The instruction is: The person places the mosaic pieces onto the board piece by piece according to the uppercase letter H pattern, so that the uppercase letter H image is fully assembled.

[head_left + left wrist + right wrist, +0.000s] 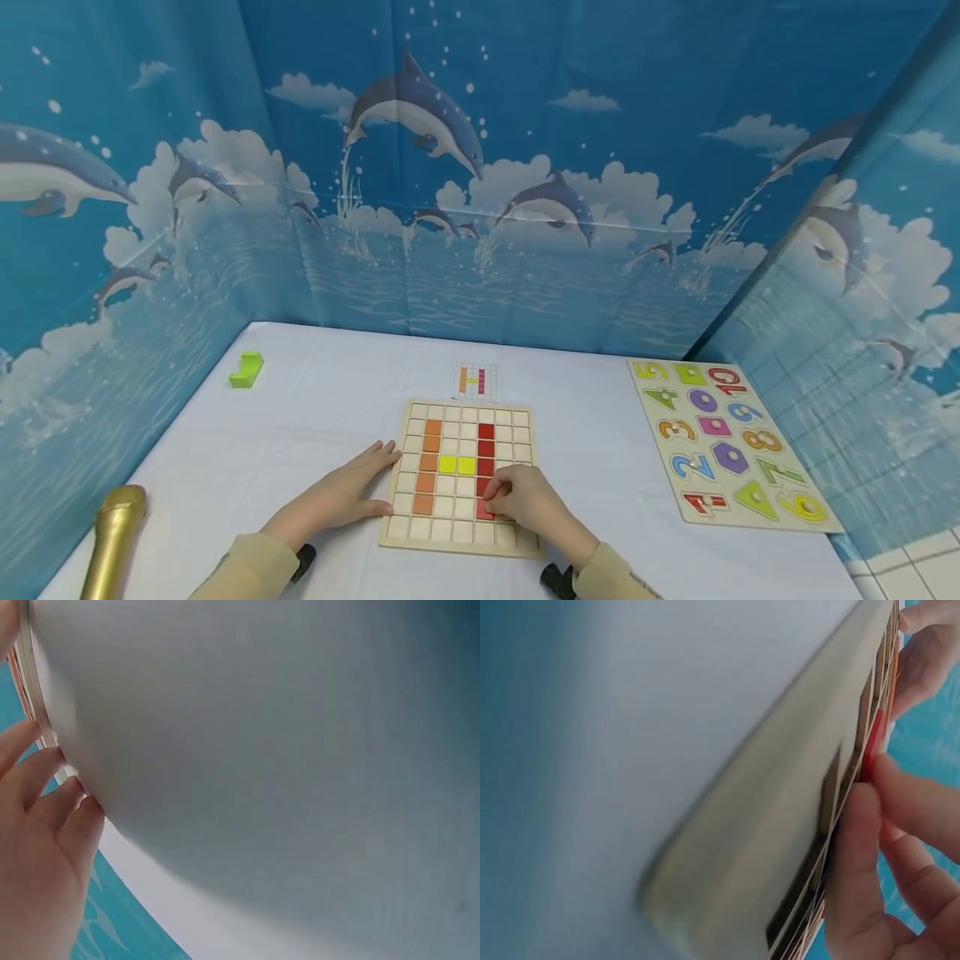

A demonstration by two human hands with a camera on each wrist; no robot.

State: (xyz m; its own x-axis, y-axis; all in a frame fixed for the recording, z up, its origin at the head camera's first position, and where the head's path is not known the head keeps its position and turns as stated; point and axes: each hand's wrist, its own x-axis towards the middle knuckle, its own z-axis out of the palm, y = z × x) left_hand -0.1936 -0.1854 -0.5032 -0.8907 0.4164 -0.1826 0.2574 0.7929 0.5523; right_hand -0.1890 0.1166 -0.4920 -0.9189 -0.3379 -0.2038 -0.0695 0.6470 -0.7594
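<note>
A square wooden grid board lies on the white table, with a column of orange tiles at left, two yellow tiles in the middle and a column of dark red tiles at right. With fingers spread, my left hand rests against the board's left edge; the left wrist view shows its fingertips along that edge. Thumb and index finger of my right hand pinch a brighter red tile at the foot of the red column. In the right wrist view this tile stands tilted at the grid.
Behind the board lies a small printed card with a coloured grid pattern. A number-and-shape puzzle board is at the right. On the left are a green block and a gold tube-shaped object. Dolphin-printed curtains surround the table.
</note>
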